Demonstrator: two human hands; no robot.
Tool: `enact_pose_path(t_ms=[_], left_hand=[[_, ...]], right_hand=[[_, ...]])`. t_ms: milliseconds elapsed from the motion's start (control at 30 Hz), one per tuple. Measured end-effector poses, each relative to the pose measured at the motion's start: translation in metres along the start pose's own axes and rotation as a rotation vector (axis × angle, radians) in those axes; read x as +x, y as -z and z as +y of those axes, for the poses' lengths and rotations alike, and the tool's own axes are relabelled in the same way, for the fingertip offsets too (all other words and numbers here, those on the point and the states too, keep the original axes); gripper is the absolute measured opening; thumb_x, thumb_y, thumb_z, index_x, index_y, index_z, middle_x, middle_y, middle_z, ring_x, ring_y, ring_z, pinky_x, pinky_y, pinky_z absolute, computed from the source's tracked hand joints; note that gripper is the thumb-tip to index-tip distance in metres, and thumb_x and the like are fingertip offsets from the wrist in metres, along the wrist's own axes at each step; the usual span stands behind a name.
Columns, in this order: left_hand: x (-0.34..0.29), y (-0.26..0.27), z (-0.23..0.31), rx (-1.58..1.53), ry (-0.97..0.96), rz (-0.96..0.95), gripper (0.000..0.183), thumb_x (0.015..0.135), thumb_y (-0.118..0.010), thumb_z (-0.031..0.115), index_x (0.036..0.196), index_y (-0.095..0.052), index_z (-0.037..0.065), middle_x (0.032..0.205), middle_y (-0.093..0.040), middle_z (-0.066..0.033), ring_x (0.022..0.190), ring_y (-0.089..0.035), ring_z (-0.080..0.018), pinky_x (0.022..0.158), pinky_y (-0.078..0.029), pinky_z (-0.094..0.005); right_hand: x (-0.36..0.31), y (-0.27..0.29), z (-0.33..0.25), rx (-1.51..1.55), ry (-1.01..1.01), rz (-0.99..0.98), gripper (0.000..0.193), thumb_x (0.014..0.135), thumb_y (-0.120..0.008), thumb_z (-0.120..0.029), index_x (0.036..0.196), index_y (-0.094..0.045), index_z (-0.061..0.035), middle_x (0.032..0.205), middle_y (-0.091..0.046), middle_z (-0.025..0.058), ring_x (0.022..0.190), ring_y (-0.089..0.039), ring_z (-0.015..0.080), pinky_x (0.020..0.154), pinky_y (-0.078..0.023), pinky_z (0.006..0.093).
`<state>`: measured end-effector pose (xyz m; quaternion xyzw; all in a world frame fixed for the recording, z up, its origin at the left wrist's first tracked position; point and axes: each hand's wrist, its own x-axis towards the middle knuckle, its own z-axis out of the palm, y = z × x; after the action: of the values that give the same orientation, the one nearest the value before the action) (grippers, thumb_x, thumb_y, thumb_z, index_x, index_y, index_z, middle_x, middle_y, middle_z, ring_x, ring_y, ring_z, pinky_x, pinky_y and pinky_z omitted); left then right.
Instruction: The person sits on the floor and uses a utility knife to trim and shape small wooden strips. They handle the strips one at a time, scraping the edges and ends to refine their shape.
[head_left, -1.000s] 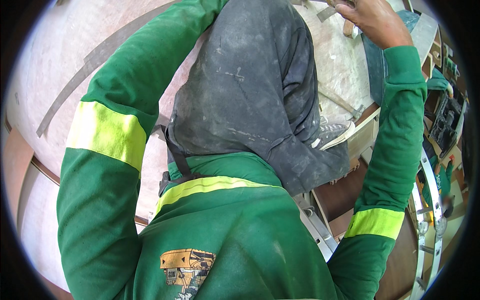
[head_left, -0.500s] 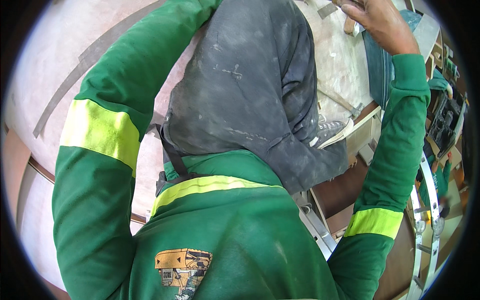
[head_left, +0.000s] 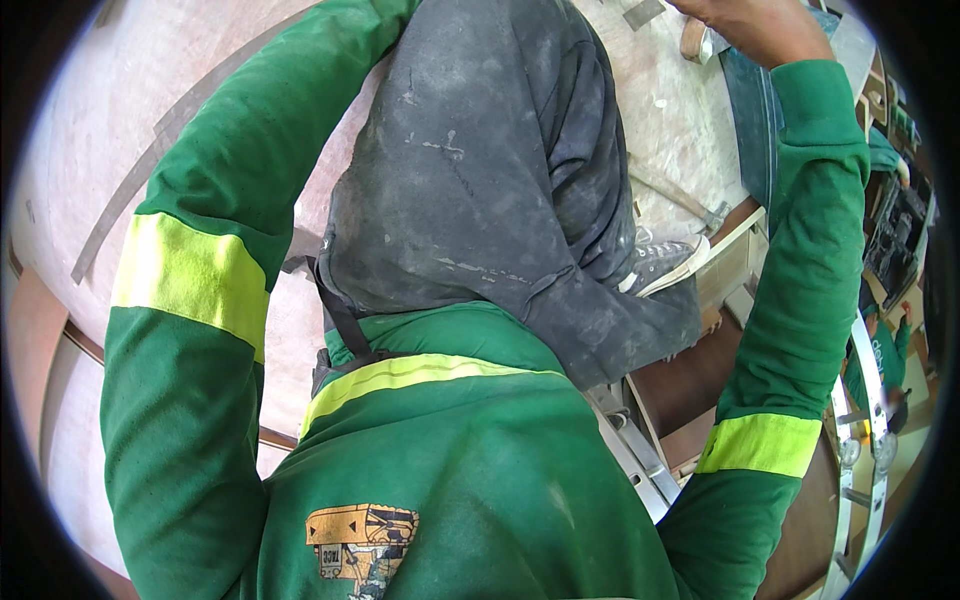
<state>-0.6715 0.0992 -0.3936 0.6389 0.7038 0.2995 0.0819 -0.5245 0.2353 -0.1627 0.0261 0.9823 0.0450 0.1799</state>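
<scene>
My right hand (head_left: 765, 28) reaches to the top edge, its fingers mostly cut off by the frame; what it holds, if anything, is hidden. Just below its fingers lies a small wooden piece with a pale edge (head_left: 694, 42). Beside my wrist hangs a dark teal sheet (head_left: 750, 120). My left sleeve runs out past the top edge, so the left hand is out of sight. A hammer (head_left: 680, 197) rests on the pale dusty panel surface (head_left: 672, 110), between my bent grey-trousered leg and the right arm, close to my shoe (head_left: 668, 262).
A long grey strip (head_left: 118, 228) curves along the pale surface at left; a short grey piece (head_left: 643, 13) lies near the top. Low on the right stands a metal ladder (head_left: 848, 490). Beyond it are a person in green (head_left: 885, 355) and a black case (head_left: 895, 235).
My right hand has moved up, its fingers now going past the top edge. The left sleeve has shifted slightly left, and the view has shifted a little.
</scene>
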Motion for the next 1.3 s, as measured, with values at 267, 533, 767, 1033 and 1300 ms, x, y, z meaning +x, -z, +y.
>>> enact_pose_path(t_ms=[267,533,767,1033,1300], left_hand=[[-0.001,0.005,0.002,-0.027,0.001,-0.003,0.057,0.086,-0.070,0.063,0.114,-0.079,0.014,0.107,-0.064,-0.0062,0.109,-0.056,-0.0276,0.095,-0.037,-0.0440],[0.000,-0.003,-0.004,-0.017,0.000,-0.030,0.057,0.086,-0.070,0.063,0.113,-0.079,0.014,0.108,-0.064,-0.0066,0.110,-0.056,-0.0284,0.096,-0.037,-0.0458],[-0.002,0.004,0.001,-0.014,0.061,-0.069,0.057,0.087,-0.070,0.062,0.115,-0.078,0.013,0.110,-0.064,-0.0072,0.111,-0.055,-0.0282,0.098,-0.037,-0.0462],[-0.003,0.002,0.001,-0.034,0.047,-0.048,0.055,0.088,-0.069,0.060,0.114,-0.079,0.013,0.109,-0.064,-0.0071,0.112,-0.055,-0.0274,0.097,-0.036,-0.0444],[0.000,0.003,0.000,-0.026,0.021,-0.046,0.055,0.090,-0.066,0.061,0.112,-0.078,0.013,0.108,-0.064,-0.0072,0.110,-0.054,-0.0274,0.097,-0.037,-0.0442]], right_hand=[[0.008,-0.006,0.003,0.001,-0.106,-0.085,0.029,0.092,-0.069,-0.026,0.100,-0.079,0.0003,0.093,-0.075,0.0235,0.088,-0.073,0.0390,0.080,-0.058,0.0465],[0.003,-0.008,0.004,0.098,-0.173,-0.098,0.035,0.094,-0.071,-0.030,0.106,-0.078,0.0018,0.097,-0.076,0.0238,0.087,-0.073,0.0384,0.080,-0.059,0.0460],[0.008,-0.004,-0.004,0.012,-0.132,-0.061,0.032,0.093,-0.072,-0.027,0.103,-0.079,0.0021,0.094,-0.076,0.0231,0.086,-0.074,0.0379,0.079,-0.059,0.0455],[0.003,0.002,-0.012,-0.005,-0.125,-0.055,0.031,0.093,-0.072,-0.027,0.105,-0.079,0.0005,0.095,-0.076,0.0225,0.085,-0.074,0.0376,0.079,-0.059,0.0457],[0.000,0.001,-0.015,-0.012,-0.196,-0.050,0.031,0.095,-0.070,-0.028,0.105,-0.079,-0.0001,0.096,-0.076,0.0224,0.087,-0.074,0.0377,0.080,-0.059,0.0455]])
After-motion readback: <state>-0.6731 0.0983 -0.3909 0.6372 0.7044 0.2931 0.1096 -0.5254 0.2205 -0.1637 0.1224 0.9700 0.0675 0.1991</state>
